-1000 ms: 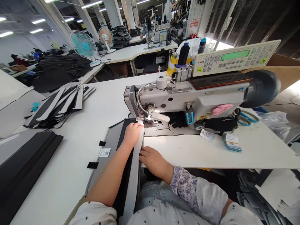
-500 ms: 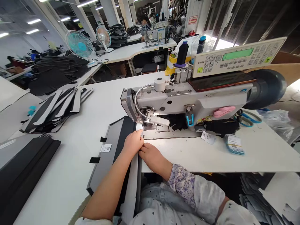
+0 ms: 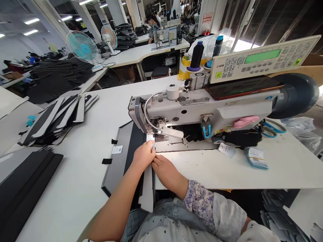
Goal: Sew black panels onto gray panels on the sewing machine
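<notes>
While the left hand lies bent-fingered on the strip before the sewing machine, the right hand curls its fingers at the strip's edge, both grips unclear.

Workshop, glowing ceiling lights at upper left, pale columns, white tabletop in front, 2nd white tabletop beyond carrying 2 fans, dark stool below its edge, red-and-white sign on white pillar, hanging plastic sheeting at right

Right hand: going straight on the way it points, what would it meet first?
Probably the left hand, close ahead of the right hand; whether the two touch is hard to tell.
</notes>
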The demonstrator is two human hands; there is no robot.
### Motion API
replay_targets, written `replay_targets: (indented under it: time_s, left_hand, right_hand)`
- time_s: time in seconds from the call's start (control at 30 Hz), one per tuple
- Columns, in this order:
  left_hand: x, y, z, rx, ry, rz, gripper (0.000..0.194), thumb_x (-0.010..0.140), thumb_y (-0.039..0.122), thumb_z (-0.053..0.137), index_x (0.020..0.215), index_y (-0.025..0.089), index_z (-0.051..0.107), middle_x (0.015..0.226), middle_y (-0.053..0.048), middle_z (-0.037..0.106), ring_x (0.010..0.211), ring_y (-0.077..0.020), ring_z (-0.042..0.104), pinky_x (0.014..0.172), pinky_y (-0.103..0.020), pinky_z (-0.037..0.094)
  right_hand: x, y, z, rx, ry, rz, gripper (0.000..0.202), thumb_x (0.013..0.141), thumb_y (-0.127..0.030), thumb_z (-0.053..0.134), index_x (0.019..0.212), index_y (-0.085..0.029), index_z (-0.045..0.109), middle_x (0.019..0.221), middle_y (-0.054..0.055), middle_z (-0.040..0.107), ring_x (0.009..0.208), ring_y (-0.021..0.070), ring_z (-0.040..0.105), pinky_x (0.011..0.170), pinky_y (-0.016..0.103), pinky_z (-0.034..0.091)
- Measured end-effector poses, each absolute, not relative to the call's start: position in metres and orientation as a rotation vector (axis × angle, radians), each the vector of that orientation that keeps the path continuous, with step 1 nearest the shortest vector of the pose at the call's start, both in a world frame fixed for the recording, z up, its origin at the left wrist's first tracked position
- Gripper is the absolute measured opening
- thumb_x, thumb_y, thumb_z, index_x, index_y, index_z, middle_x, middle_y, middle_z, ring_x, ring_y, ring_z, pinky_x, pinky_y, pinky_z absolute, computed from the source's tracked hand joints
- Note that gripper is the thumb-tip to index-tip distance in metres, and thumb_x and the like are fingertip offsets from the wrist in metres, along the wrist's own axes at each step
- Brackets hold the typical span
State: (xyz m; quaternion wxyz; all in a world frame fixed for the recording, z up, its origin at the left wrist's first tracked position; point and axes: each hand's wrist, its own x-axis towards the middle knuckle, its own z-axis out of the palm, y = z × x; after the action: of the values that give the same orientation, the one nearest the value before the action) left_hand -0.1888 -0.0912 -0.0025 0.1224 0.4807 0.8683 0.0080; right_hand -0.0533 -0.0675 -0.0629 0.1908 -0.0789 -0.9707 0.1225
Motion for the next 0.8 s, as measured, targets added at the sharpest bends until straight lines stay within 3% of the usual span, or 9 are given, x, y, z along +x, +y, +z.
replay_targets:
  time_s: [0.33,0.63,0.8]
  left_hand:
    - [-0.19,-0.099,0.001,1.457,2.496,-0.014,0.045,0.083,0.014,0.044,0.125,0.027,0.054,0.114,-0.002,0.064,0.097,-0.0165,0.061,0.075,-0.025,0.043]
    - [-0.198,-0.084,0.0,1.517,2.541,-0.048,0.043,0.082,0.013,0.042,0.121,0.025,0.056,0.111,-0.004,0.065,0.097,-0.0188,0.061,0.074,-0.027,0.043]
    - [-0.199,-0.097,0.009,1.46,2.444,-0.084,0.041,0.081,0.014,0.043,0.117,0.027,0.057,0.106,-0.002,0.065,0.093,-0.0173,0.061,0.07,-0.026,0.042]
  right_hand:
    - [-0.048,-0.068,-0.052,-0.156,-2.747,0.346,0.028,0.081,-0.002,0.053,0.107,-0.01,0.059,0.115,0.014,0.061,0.119,0.0238,0.049,0.105,0.039,0.04]
    - [-0.043,-0.078,-0.054,-0.127,-2.773,0.365,0.015,0.086,-0.008,0.055,0.099,-0.011,0.06,0.107,0.012,0.06,0.105,0.0232,0.051,0.1,0.039,0.041]
    - [-0.05,-0.068,-0.049,-0.117,-2.801,0.413,0.014,0.088,-0.008,0.054,0.1,-0.013,0.058,0.102,0.009,0.061,0.094,0.021,0.052,0.088,0.036,0.046]
